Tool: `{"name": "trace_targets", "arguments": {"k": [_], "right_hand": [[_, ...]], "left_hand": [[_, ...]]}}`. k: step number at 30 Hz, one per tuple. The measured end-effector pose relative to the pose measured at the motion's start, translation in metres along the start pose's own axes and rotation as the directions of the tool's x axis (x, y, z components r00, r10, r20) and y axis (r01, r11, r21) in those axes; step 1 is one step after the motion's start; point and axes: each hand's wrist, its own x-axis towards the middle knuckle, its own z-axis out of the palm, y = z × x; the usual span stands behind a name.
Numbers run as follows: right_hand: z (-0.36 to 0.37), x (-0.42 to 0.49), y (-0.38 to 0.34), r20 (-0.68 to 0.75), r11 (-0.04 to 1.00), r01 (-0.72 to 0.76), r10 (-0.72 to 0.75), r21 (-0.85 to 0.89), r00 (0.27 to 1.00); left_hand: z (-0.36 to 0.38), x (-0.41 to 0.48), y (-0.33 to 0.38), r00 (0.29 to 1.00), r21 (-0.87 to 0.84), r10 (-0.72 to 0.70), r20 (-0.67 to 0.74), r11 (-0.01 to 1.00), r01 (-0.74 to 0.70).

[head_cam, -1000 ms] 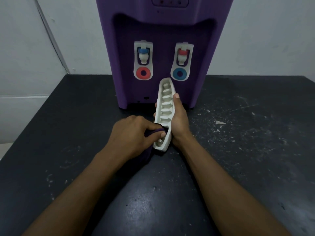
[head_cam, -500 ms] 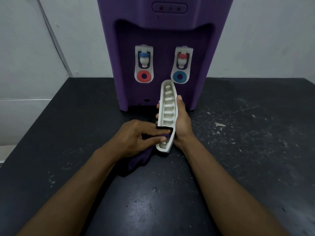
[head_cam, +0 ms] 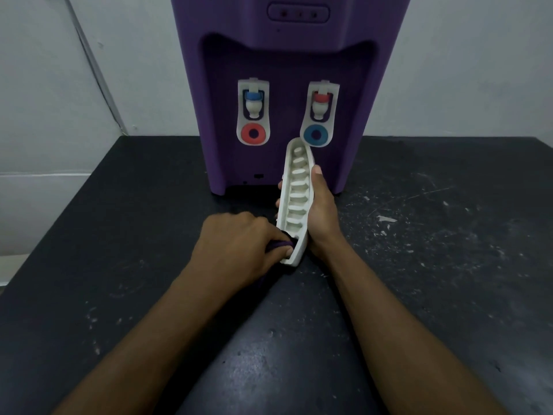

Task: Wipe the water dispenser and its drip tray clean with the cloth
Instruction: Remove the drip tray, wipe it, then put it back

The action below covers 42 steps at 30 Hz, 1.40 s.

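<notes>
A purple water dispenser (head_cam: pixel 287 55) stands at the back of the black table, with two white taps on its front. The white slotted drip tray (head_cam: pixel 296 187) is off the dispenser and held on edge in front of it. My right hand (head_cam: pixel 321 211) grips the tray from the right, thumb on its rim. My left hand (head_cam: pixel 236 247) holds a dark purple cloth (head_cam: pixel 279 244) bunched in its fingers and presses it into the near end of the tray. Most of the cloth is hidden under my left hand.
The black table (head_cam: pixel 119 235) is scuffed, with white flecks and scratches (head_cam: pixel 386 218) to the right of the dispenser. A pale wall stands behind. The table's left edge runs diagonally at the left.
My left hand has curled tighter round the cloth and worked it a little nearer along the tray's near end. The tray and my right hand have barely moved.
</notes>
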Motion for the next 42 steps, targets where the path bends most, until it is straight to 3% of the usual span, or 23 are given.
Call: {"name": "trace_targets", "arguments": {"k": [4, 12, 13, 15, 17, 18, 20, 22, 25, 28, 32, 36, 42], "right_hand": [[0.003, -0.002, -0.002, -0.032, 0.999, 0.034, -0.036, -0.041, 0.999], [-0.001, -0.002, 0.003, 0.003, 0.999, -0.010, 0.010, 0.031, 1.000], [0.000, -0.002, 0.003, 0.004, 1.000, 0.002, -0.002, 0.018, 1.000], [0.001, -0.001, 0.002, -0.026, 1.000, 0.027, -0.027, -0.001, 0.999], [0.005, -0.002, 0.002, -0.075, 0.999, 0.051, -0.052, -0.020, 0.996], [0.006, -0.002, 0.002, -0.099, 0.998, 0.061, -0.064, -0.033, 0.993], [0.008, -0.004, 0.003, -0.142, 0.996, 0.080, -0.085, -0.043, 0.986], [0.007, -0.004, 0.002, -0.152, 0.997, 0.080, -0.080, -0.008, 0.985], [0.002, -0.005, 0.001, -0.102, 0.996, 0.012, -0.003, 0.091, 0.995], [0.001, -0.005, 0.000, -0.029, 0.984, -0.039, 0.045, 0.171, 0.999], [0.000, -0.005, -0.002, 0.058, 0.966, -0.031, 0.017, 0.257, 0.998], [0.000, -0.005, -0.002, 0.086, 0.964, -0.033, 0.011, 0.263, 0.996], [0.000, -0.002, 0.000, 0.068, 0.975, -0.014, -0.001, 0.222, 0.998]], "left_hand": [[0.002, -0.004, 0.004, 0.992, 0.032, -0.128, 0.003, 0.991, 0.128], [-0.006, 0.004, -0.009, 0.960, -0.427, -0.045, 0.278, 0.889, 0.165], [-0.007, 0.003, -0.008, 0.960, -0.393, -0.067, 0.271, 0.903, 0.174], [-0.004, -0.001, -0.001, 0.977, -0.160, -0.148, 0.153, 0.972, 0.173], [-0.002, -0.004, 0.010, 0.981, 0.104, -0.194, 0.011, 0.976, 0.192], [-0.001, -0.005, 0.014, 0.980, 0.147, -0.196, -0.019, 0.969, 0.197], [0.000, -0.005, 0.012, 0.983, 0.081, -0.181, -0.022, 0.980, 0.183], [0.000, -0.002, 0.000, 0.990, -0.142, -0.135, 0.048, 0.980, 0.140], [0.007, 0.004, -0.017, 0.984, -0.494, 0.003, 0.180, 0.865, 0.087], [0.022, 0.007, -0.025, 0.988, -0.651, 0.101, 0.116, 0.759, -0.002], [0.032, 0.005, -0.023, 0.989, -0.681, 0.147, 0.004, 0.725, -0.104], [0.024, 0.006, -0.029, 0.980, -0.725, 0.186, 0.073, 0.684, -0.075], [0.005, 0.005, -0.029, 0.969, -0.515, 0.205, 0.135, 0.850, -0.108]]}}
